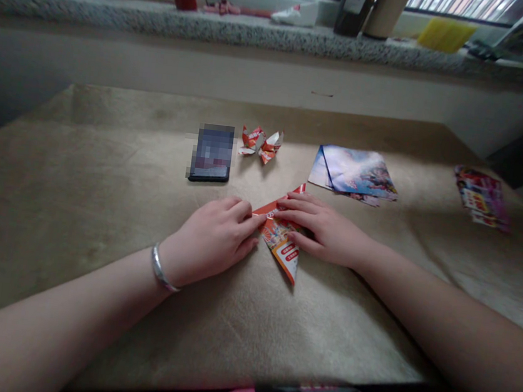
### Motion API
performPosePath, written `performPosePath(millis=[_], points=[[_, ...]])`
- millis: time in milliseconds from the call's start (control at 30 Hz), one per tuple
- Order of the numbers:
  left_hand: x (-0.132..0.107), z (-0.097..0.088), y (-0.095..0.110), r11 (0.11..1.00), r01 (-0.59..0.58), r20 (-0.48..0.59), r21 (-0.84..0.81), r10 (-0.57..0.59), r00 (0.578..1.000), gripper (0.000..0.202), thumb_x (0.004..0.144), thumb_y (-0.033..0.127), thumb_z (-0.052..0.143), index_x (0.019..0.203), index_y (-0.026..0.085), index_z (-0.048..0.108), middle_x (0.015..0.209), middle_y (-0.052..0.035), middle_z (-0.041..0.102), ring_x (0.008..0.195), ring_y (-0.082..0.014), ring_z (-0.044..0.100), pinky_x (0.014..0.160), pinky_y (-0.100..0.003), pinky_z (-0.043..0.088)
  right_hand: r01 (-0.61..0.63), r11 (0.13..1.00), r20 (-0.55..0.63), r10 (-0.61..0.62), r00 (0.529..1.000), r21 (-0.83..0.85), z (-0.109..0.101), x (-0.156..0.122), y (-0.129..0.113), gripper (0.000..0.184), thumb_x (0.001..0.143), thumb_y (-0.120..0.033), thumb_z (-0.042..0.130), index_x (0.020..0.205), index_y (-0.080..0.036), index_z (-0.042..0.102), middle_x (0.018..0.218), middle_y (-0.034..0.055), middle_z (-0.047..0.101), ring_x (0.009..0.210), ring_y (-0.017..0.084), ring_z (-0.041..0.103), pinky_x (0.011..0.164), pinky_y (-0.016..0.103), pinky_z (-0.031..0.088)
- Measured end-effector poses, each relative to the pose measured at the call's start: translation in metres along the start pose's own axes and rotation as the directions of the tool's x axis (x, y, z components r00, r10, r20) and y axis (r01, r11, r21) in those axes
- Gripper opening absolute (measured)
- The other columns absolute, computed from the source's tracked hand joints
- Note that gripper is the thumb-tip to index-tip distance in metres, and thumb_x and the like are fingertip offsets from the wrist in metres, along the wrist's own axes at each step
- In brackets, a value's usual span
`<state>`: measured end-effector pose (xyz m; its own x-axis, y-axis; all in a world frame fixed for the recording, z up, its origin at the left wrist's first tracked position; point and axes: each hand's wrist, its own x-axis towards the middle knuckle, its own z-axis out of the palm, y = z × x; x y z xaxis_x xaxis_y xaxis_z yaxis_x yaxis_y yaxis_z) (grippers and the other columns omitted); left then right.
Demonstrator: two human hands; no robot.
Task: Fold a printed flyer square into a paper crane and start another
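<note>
A folded piece of orange and white printed paper [284, 249] lies on the tan tabletop [100, 203] in front of me, its point toward me. My left hand [211, 241], with a silver bracelet on the wrist, pinches the paper's left edge with curled fingers. My right hand [326, 228] lies flat on the paper's right side, fingers stretched out and pressing it down.
A dark phone [212, 154] lies beyond my left hand. A finished folded paper shape [261, 144] sits beside it. A stack of printed sheets [356, 174] lies at the right, more printed paper [481, 196] farther right. The windowsill [261, 32] holds several items.
</note>
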<state>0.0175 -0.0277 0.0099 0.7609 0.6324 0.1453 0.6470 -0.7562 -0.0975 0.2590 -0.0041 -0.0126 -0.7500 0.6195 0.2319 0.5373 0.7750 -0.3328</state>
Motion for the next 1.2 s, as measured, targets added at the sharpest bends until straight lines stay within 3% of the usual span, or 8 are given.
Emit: performPosePath(millis=[300,533,700,867,1200], points=[[0.0015,0.0008,0.0002,1.000,0.009,0.001,-0.015,-0.009,1.000,0.033,0.091,0.031,0.045,0.117,0.016,0.059,0.098,-0.0099,0.059,0.092,-0.0226,0.054,0.084,-0.039,0.049,-0.038,0.998,0.040,0.040,0.998,-0.053,0.0000,-0.0005,0.0006,0.041,0.092,-0.036,0.045,0.126,-0.018,0.057,0.137,0.0087,0.051,0.132,0.024,0.039,0.111,0.046,0.031],[0.0000,-0.0027,0.0005,0.999,0.037,0.003,0.015,-0.037,0.999,0.029,0.092,0.029,0.043,0.111,0.016,0.062,0.092,-0.0087,0.061,0.082,-0.0216,0.057,0.074,-0.037,0.051,-0.017,0.996,0.004,0.018,1.000,-0.092,-0.0010,-0.0003,-0.0008,0.038,0.091,-0.036,0.047,0.122,-0.018,0.060,0.135,0.0089,0.054,0.131,0.025,0.041,0.109,0.046,0.035],[0.0004,-0.0015,0.0001,0.999,0.038,-0.021,-0.014,-0.038,0.999,0.028,0.091,0.026,0.044,0.109,0.015,0.063,0.095,-0.0096,0.061,0.088,-0.0217,0.057,0.080,-0.037,0.051,0.067,0.995,-0.081,-0.072,0.994,-0.069,-0.0013,0.0000,-0.0015,0.029,0.089,-0.031,0.051,0.111,-0.019,0.067,0.119,0.0103,0.064,0.111,0.022,0.057,0.098,0.042,0.045],[0.0018,0.0011,0.0005,0.999,0.029,-0.030,-0.039,-0.030,0.999,0.029,0.092,0.024,0.042,0.109,0.014,0.063,0.104,-0.0107,0.060,0.094,-0.0222,0.056,0.085,-0.038,0.051,0.060,0.997,-0.102,-0.065,0.993,-0.051,-0.0009,-0.0008,-0.0043,0.024,0.088,-0.027,0.053,0.104,-0.020,0.069,0.110,0.0092,0.067,0.103,0.022,0.058,0.089,0.039,0.049],[0.0006,-0.0008,0.0056,0.999,-0.014,0.024,0.030,0.013,1.000,0.038,0.093,0.032,0.040,0.125,0.016,0.054,0.097,-0.0108,0.060,0.088,-0.0231,0.055,0.079,-0.039,0.050,0.067,0.997,-0.084,-0.071,0.994,-0.045,-0.0040,0.0024,-0.0074,0.025,0.091,-0.024,0.047,0.103,-0.018,0.067,0.107,0.0094,0.068,0.103,0.021,0.059,0.090,0.039,0.050]])
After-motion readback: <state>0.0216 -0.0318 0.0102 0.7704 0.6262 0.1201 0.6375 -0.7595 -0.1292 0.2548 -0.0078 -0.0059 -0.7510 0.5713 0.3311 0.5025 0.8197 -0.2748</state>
